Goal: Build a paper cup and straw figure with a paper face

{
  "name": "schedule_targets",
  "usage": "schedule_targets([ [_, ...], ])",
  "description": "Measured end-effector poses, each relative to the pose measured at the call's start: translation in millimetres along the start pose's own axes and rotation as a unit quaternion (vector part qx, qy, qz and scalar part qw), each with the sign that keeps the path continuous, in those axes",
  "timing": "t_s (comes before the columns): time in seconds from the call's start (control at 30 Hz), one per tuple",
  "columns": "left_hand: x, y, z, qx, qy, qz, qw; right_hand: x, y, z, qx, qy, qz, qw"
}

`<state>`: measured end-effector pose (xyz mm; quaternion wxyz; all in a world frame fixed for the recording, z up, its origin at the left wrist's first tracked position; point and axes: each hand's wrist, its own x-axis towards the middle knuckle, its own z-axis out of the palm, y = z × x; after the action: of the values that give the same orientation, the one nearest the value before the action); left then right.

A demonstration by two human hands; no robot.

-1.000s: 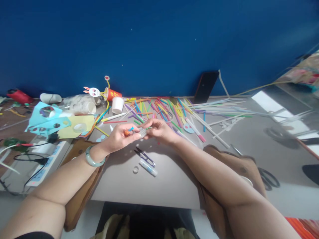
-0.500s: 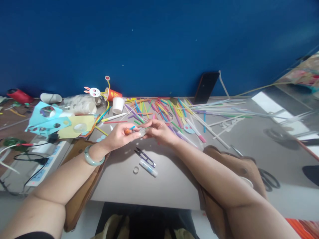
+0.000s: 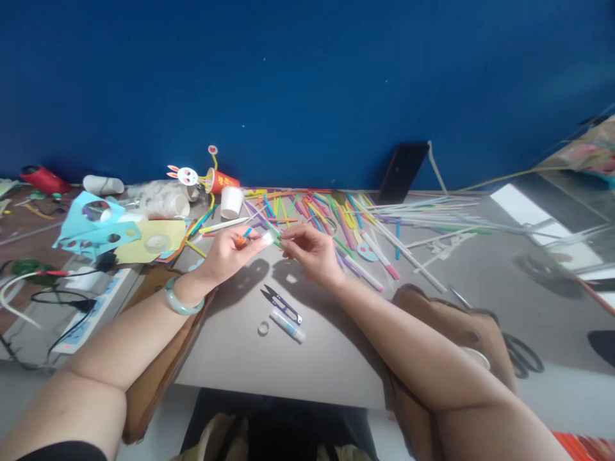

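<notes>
My left hand (image 3: 225, 255) is closed, with a small clear, shiny piece (image 3: 268, 239) pinched at its fingertips. A small orange piece (image 3: 240, 242) and a blue stick end (image 3: 248, 232) also show in its grip. My right hand (image 3: 314, 253) is beside it with thumb and fingers pinched together; what they hold, if anything, is too small to make out. Below the hands, a pair of thread snips (image 3: 281, 303) lies on the table, with a glue stick (image 3: 287, 324) next to it and a small clear ring-shaped cap (image 3: 263, 328) to the left.
Coloured sticks (image 3: 336, 218) are spread along the blue wall. A white paper cup (image 3: 231, 202) stands by an orange cup (image 3: 222, 181) with a rabbit face. Cut blue sheet (image 3: 86, 221) and a power strip (image 3: 98, 314) lie left; a phone (image 3: 403, 171) leans against the wall.
My hands have drawn slightly apart, the right hand's fingertips leaving the clear piece in my left. The view has shifted a little, so everything sits slightly further right.
</notes>
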<state>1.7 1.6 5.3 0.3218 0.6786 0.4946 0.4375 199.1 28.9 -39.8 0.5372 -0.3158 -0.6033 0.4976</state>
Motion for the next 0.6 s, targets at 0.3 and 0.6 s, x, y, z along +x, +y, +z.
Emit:
schedule_targets([
  [0.3,-0.8,1.7,2.8,0.033,-0.026,0.003,0.999,-2.7,-3.7,0.7,-0.085,-0.027,-0.107,0.990],
  [0.6,-4.5,-3.8,2.9,0.054,-0.041,0.012,0.998,-2.8,-12.7,-1.5,-0.156,-0.063,-0.124,0.978],
])
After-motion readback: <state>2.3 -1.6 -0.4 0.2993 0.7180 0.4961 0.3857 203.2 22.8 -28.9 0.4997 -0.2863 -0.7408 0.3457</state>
